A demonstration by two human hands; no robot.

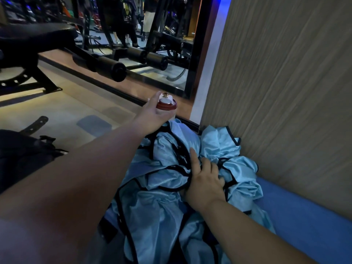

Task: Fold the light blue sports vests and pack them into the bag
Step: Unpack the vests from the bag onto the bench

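Mid-frame, the left hand point(152, 116) curls its fingers round a white bottle with a dark red cap point(167, 104). A crumpled heap of light blue sports vests with black trim point(162, 206) fills the lower centre, on a blue padded mat point(304, 216). The right hand point(206, 181) grips the fabric, 1 finger straight. A black fabric bag point(22, 155) sits at the left edge.

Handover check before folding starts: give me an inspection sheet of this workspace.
Surface: blue padded bench beside a wood-grain wall.
Job's things: light blue vests heaped unfolded; dark bag at left.
Clutter: white bottle with red cap.
Grippers: left hand grips the bottle; right hand grasps the vests.
Cables: nothing seen.
Surroundings: gym machines on a light floor.
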